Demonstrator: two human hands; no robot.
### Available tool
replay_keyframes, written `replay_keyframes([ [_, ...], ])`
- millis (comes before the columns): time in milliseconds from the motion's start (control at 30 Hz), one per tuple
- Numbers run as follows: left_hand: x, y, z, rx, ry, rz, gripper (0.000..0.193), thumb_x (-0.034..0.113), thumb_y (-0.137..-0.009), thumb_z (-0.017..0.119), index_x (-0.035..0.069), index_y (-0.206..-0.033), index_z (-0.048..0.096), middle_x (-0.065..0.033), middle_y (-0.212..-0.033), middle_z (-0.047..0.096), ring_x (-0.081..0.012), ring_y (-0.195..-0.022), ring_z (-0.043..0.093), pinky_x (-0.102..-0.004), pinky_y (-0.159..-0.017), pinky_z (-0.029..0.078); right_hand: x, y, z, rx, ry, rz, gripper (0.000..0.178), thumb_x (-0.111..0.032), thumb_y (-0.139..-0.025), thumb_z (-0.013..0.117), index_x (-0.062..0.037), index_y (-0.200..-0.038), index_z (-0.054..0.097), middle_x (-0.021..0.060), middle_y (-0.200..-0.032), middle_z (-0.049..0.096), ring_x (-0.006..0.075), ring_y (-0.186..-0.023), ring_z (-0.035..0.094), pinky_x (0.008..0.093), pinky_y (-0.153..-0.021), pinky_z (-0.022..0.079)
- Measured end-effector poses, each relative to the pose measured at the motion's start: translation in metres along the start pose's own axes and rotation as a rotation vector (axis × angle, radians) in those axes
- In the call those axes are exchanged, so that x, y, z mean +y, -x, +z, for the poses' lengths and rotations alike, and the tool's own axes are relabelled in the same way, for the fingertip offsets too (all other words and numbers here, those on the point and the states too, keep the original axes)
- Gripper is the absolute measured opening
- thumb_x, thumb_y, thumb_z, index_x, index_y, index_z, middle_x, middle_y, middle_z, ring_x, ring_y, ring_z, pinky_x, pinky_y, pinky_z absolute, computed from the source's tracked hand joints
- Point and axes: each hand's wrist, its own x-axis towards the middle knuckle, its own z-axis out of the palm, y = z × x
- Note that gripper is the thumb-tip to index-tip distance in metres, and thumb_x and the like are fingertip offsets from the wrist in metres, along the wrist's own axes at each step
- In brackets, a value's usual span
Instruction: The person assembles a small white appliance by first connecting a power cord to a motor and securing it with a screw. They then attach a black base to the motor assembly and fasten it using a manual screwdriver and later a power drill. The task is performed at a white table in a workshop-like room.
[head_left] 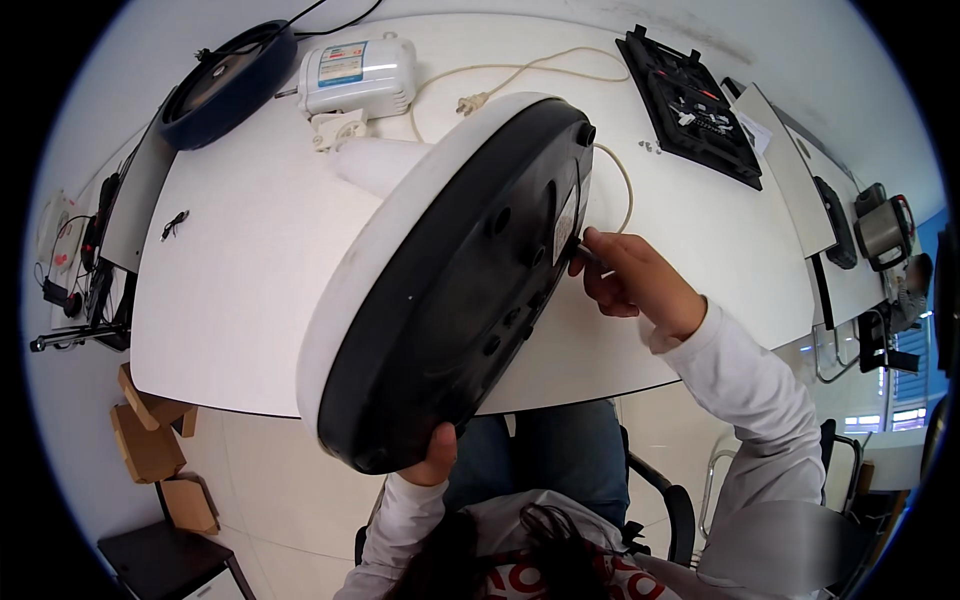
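A large round fan base (450, 290), white on its rim and black on its underside, is tilted up on edge over the white table (230, 300). My left hand (435, 458) grips its lower rim near my lap. My right hand (625, 275) is at the base's right side, fingers pinched on a small thin tool or fastener against the black underside. A cream power cord (520, 72) loops behind the base. The white pole (375, 162) of the stand pokes out at the base's upper left.
A white motor unit (358, 75) and a dark round fan grille (230, 85) lie at the table's far left. A black flat panel (690, 105) rests at the far right. Cardboard pieces (150, 440) sit on the floor at left. Chairs stand at right.
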Motion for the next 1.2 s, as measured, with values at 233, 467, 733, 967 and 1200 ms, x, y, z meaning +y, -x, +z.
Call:
replay_keyframes([
  [233,0.003,-0.001,0.002,-0.005,0.089,0.012,0.054,0.029,-0.083,0.061,-0.002,-0.124,0.044,-0.0128,-0.12,0.051,-0.0233,-0.106,0.051,-0.0312,-0.09,0.04,0.017,0.002,0.004,0.533,1.507,-0.82,0.017,-0.018,-0.083,0.055,-0.0058,-0.079,0.045,0.0074,-0.063,0.055,0.0227,-0.047,0.053,0.033,-0.044,0.042],
  [467,0.005,-0.002,0.0,0.006,-0.061,-0.024,0.054,0.03,-0.082,0.061,-0.002,-0.123,0.045,-0.0127,-0.12,0.05,-0.0238,-0.106,0.051,-0.0315,-0.09,0.04,0.019,-0.003,-0.002,0.465,1.556,-0.8,0.017,-0.017,-0.086,0.052,-0.007,-0.075,0.045,0.0023,-0.052,0.042,0.0173,-0.04,0.045,0.0301,-0.04,0.037],
  [733,-0.007,0.01,-0.005,0.024,-0.031,-0.039,0.059,0.035,-0.081,0.064,-0.001,-0.123,0.045,-0.0118,-0.118,0.052,-0.0228,-0.101,0.054,-0.0314,-0.085,0.043,0.003,-0.005,-0.015,-0.21,-0.314,0.107,0.026,-0.025,-0.095,0.041,-0.0059,-0.078,0.047,-0.0043,-0.051,0.033,0.0067,-0.041,0.028,0.0219,-0.038,0.027],
  [967,0.001,0.002,0.0,0.035,0.019,-0.118,0.056,0.037,-0.081,0.063,0.0,-0.12,0.048,-0.0117,-0.112,0.055,-0.0227,-0.097,0.056,-0.0317,-0.083,0.044,0.008,0.008,0.006,0.251,0.671,-0.343,0.021,-0.023,-0.092,0.046,-0.0049,-0.082,0.047,0.0031,-0.057,0.046,0.0157,-0.048,0.047,0.0265,-0.044,0.038],
  [1200,0.015,-0.007,0.009,0.066,0.044,-0.126,0.053,0.038,-0.081,0.061,-0.001,-0.116,0.052,-0.0115,-0.108,0.058,-0.0228,-0.094,0.057,-0.0314,-0.083,0.044,0.019,0.001,0.0,0.554,1.644,-0.938,0.02,-0.023,-0.084,0.055,-0.007,-0.075,0.047,0.0063,-0.06,0.052,0.024,-0.053,0.055,0.0345,-0.047,0.042],
])
